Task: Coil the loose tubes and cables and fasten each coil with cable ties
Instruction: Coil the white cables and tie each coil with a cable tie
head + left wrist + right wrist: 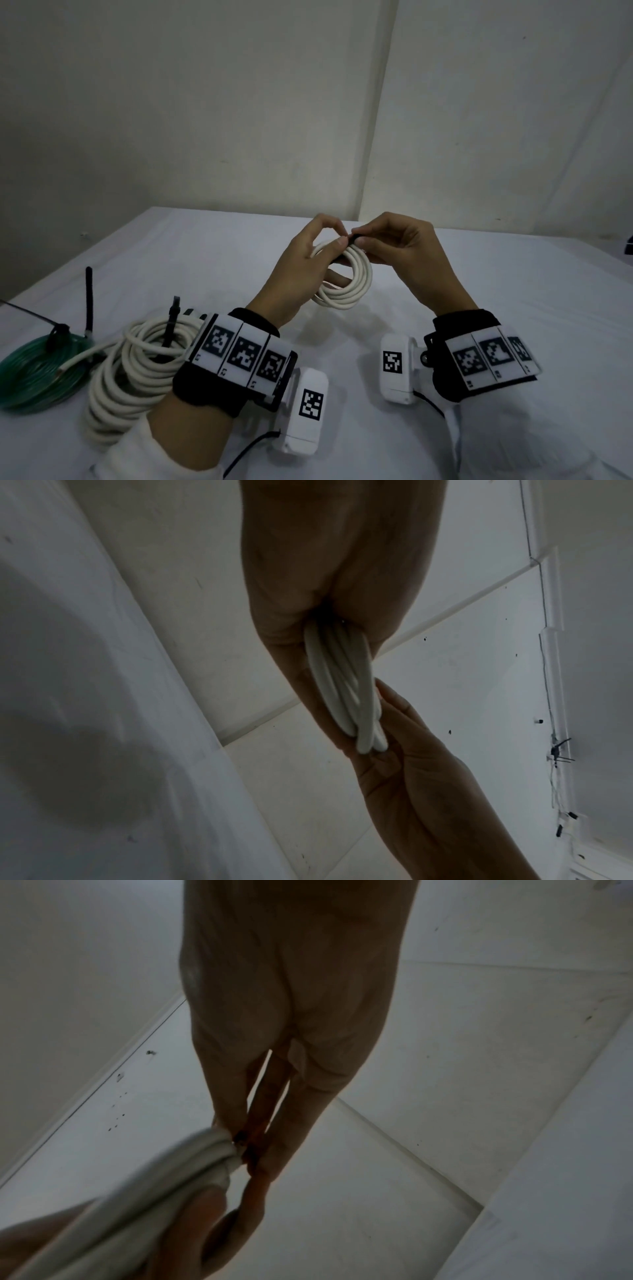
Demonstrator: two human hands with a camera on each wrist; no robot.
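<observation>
head looks down, wrists look upward

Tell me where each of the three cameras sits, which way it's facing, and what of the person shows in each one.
Head: worn on the head, looking forward and down at the table; shows both forearms, left hand and right hand holding the small white coil.
Left wrist: under the left wrist, looking along the palm up toward the ceiling; shows the left hand gripping the coil.
Right wrist: under the right wrist, looking up along the right hand.
Shared: all three show the coil and both hands.
</observation>
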